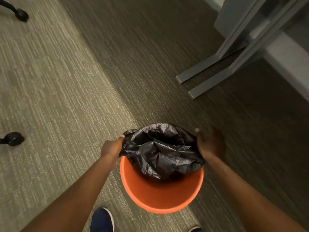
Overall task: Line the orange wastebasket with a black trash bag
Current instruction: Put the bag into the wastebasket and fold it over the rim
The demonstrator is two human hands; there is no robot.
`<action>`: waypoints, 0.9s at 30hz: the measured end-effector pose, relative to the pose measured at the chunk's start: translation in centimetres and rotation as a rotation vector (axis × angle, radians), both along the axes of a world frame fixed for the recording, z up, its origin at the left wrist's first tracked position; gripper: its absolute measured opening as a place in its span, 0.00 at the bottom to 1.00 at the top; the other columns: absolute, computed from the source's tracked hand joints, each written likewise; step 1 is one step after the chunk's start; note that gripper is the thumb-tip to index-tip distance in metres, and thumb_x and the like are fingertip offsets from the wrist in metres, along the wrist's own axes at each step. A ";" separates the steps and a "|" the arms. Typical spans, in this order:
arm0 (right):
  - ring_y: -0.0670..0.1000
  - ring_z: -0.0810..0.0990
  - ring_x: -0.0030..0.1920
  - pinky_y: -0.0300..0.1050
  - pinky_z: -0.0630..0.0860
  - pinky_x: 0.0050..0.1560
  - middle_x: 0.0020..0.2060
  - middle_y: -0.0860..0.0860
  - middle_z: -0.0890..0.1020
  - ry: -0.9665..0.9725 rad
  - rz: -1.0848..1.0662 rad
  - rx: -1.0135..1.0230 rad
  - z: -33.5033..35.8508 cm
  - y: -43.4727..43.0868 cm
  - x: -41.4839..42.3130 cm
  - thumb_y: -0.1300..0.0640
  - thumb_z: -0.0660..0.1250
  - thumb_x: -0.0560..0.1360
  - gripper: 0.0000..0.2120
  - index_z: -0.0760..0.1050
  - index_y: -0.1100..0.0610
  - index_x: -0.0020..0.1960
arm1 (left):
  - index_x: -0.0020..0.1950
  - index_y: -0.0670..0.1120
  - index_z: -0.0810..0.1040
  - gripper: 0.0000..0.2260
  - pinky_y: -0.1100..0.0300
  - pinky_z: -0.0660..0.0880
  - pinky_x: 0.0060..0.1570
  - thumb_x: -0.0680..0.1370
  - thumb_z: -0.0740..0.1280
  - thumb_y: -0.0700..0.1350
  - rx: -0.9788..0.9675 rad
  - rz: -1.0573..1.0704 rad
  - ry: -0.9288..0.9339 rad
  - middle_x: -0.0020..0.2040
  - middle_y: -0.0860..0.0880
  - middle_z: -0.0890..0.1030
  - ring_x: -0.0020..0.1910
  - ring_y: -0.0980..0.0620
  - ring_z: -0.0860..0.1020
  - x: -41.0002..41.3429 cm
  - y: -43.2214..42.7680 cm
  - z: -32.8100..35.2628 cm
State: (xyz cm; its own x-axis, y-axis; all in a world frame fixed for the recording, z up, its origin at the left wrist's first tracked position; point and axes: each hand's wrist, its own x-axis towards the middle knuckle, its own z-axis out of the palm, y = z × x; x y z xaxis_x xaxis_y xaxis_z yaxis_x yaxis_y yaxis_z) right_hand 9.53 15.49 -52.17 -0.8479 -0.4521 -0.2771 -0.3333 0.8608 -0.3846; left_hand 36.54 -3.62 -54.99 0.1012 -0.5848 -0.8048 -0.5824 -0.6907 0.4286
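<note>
The orange wastebasket (155,196) stands on the carpet just in front of my feet. A crumpled black trash bag (162,148) sits in its mouth and is draped over the far rim, while the near rim and inner wall show bare orange. My left hand (112,149) grips the bag's edge at the basket's left side. My right hand (209,144) holds the bag's edge at the right side, fingers curled around the plastic.
Grey metal desk feet (209,76) lie on the floor at the upper right. Two black chair casters (20,14) (15,138) sit at the left edge. My blue shoe (102,220) is close to the basket's near side.
</note>
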 end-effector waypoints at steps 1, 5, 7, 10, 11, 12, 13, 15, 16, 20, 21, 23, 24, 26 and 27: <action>0.62 0.74 0.68 0.56 0.72 0.67 0.68 0.59 0.76 0.053 0.168 -0.098 1.4 -0.2 1.2 0.41 0.62 0.80 0.26 0.72 0.57 0.71 | 0.52 0.37 0.82 0.23 0.58 0.76 0.32 0.77 0.69 0.59 -0.070 -0.024 0.005 0.44 0.41 0.85 0.37 0.44 0.83 0.4 0.5 0.7; 0.53 0.73 0.71 0.53 0.69 0.71 0.71 0.51 0.76 -0.126 0.850 -0.060 5.0 -2.4 6.3 0.37 0.58 0.81 0.28 0.67 0.50 0.76 | 0.54 0.40 0.82 0.19 0.57 0.76 0.35 0.77 0.73 0.56 -0.057 -0.077 0.102 0.47 0.41 0.87 0.42 0.43 0.85 1.2 2.6 2.4; 0.53 0.78 0.66 0.51 0.71 0.66 0.63 0.51 0.82 -0.148 1.057 0.070 5.1 -3.0 8.6 0.39 0.62 0.79 0.28 0.68 0.50 0.75 | 0.57 0.39 0.80 0.14 0.56 0.77 0.35 0.79 0.72 0.48 -0.007 0.067 0.138 0.50 0.40 0.86 0.43 0.42 0.85 1.7 2.8 2.4; 0.55 0.78 0.64 0.52 0.72 0.62 0.62 0.51 0.82 -0.132 1.104 0.144 4.9 -2.8 11.6 0.44 0.65 0.78 0.27 0.66 0.48 0.75 | 0.54 0.39 0.80 0.06 0.55 0.80 0.30 0.81 0.68 0.41 0.131 0.332 0.208 0.47 0.39 0.86 0.39 0.44 0.84 3.7 3.6 2.2; 0.55 0.78 0.63 0.52 0.71 0.62 0.62 0.51 0.82 -0.123 1.100 0.147 4.9 -2.7 12.4 0.46 0.65 0.78 0.26 0.67 0.48 0.74 | 0.50 0.39 0.79 0.04 0.55 0.80 0.28 0.81 0.67 0.40 0.186 0.408 0.235 0.46 0.40 0.85 0.38 0.44 0.84 4.5 4.0 2.0; 0.56 0.77 0.62 0.53 0.70 0.61 0.61 0.50 0.81 -0.106 1.108 0.145 4.8 -2.6 13.2 0.47 0.64 0.78 0.23 0.69 0.47 0.72 | 0.48 0.40 0.78 0.04 0.55 0.80 0.27 0.82 0.66 0.39 0.234 0.471 0.266 0.45 0.40 0.84 0.39 0.44 0.83 5.2 4.4 1.7; 0.56 0.77 0.61 0.53 0.70 0.61 0.59 0.50 0.80 -0.084 1.130 0.157 4.7 -2.5 13.9 0.48 0.63 0.78 0.20 0.72 0.47 0.70 | 0.48 0.40 0.78 0.05 0.54 0.80 0.29 0.82 0.65 0.39 0.268 0.517 0.294 0.46 0.41 0.83 0.40 0.44 0.82 5.9 4.9 1.3; 0.57 0.76 0.60 0.54 0.69 0.59 0.57 0.51 0.79 -0.046 1.178 0.203 4.5 -2.3 15.3 0.50 0.61 0.79 0.15 0.76 0.47 0.64 | 0.50 0.41 0.78 0.06 0.51 0.79 0.37 0.83 0.63 0.39 0.306 0.542 0.300 0.46 0.41 0.83 0.40 0.44 0.81 7.1 5.8 0.4; 0.58 0.76 0.59 0.54 0.68 0.59 0.56 0.52 0.79 -0.036 1.191 0.227 4.4 -2.0 15.8 0.50 0.60 0.79 0.14 0.77 0.47 0.63 | 0.51 0.40 0.79 0.06 0.51 0.79 0.37 0.83 0.62 0.39 0.316 0.529 0.288 0.44 0.41 0.84 0.38 0.44 0.82 7.5 6.4 0.1; 0.58 0.75 0.59 0.54 0.66 0.60 0.56 0.52 0.79 -0.023 1.194 0.323 3.8 0.5 16.7 0.52 0.58 0.80 0.15 0.77 0.46 0.63 | 0.47 0.41 0.80 0.08 0.58 0.76 0.28 0.82 0.64 0.41 0.345 0.300 0.172 0.30 0.44 0.84 0.28 0.45 0.81 8.6 9.6 -1.0; 0.58 0.75 0.60 0.53 0.66 0.61 0.57 0.52 0.79 -0.027 1.181 0.334 3.8 1.3 16.8 0.52 0.58 0.80 0.16 0.76 0.45 0.65 | 0.47 0.41 0.80 0.08 0.58 0.75 0.31 0.82 0.64 0.42 0.322 0.221 0.129 0.33 0.43 0.84 0.31 0.45 0.80 8.8 10.5 -1.3; 0.56 0.75 0.62 0.54 0.65 0.65 0.58 0.51 0.80 -0.050 1.141 0.303 3.6 2.8 16.8 0.51 0.57 0.80 0.17 0.73 0.44 0.68 | 0.48 0.40 0.81 0.08 0.54 0.77 0.37 0.81 0.66 0.43 0.142 0.153 0.060 0.40 0.40 0.85 0.35 0.44 0.80 9.2 11.7 -1.7; 0.55 0.75 0.62 0.54 0.65 0.67 0.58 0.50 0.80 -0.059 1.115 0.266 3.6 3.6 17.0 0.50 0.55 0.80 0.18 0.72 0.44 0.68 | 0.50 0.41 0.81 0.07 0.52 0.79 0.41 0.81 0.67 0.45 0.006 0.167 0.030 0.44 0.40 0.85 0.39 0.44 0.81 9.4 12.1 -1.8; 0.53 0.76 0.62 0.53 0.64 0.71 0.57 0.49 0.81 -0.042 1.085 0.202 3.7 5.0 17.4 0.51 0.55 0.80 0.17 0.73 0.44 0.66 | 0.52 0.46 0.79 0.04 0.46 0.81 0.50 0.81 0.67 0.46 -0.175 0.247 0.064 0.48 0.43 0.85 0.45 0.43 0.83 9.6 13.1 -1.2; 0.53 0.76 0.62 0.54 0.64 0.72 0.57 0.49 0.81 -0.022 1.080 0.190 3.7 5.6 17.6 0.52 0.56 0.79 0.16 0.75 0.44 0.64 | 0.51 0.47 0.79 0.03 0.46 0.81 0.50 0.81 0.66 0.45 -0.171 0.222 0.121 0.48 0.44 0.85 0.46 0.43 0.83 9.4 13.8 -0.9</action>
State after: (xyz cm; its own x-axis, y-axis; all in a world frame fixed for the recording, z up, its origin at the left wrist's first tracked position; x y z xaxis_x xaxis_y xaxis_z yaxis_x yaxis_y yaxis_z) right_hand 27.10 21.13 -48.43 -0.0246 -0.9019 -0.4312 -0.9423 0.1650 -0.2913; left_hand 45.97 10.17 -55.89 0.1513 -0.6871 -0.7107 -0.3634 -0.7072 0.6064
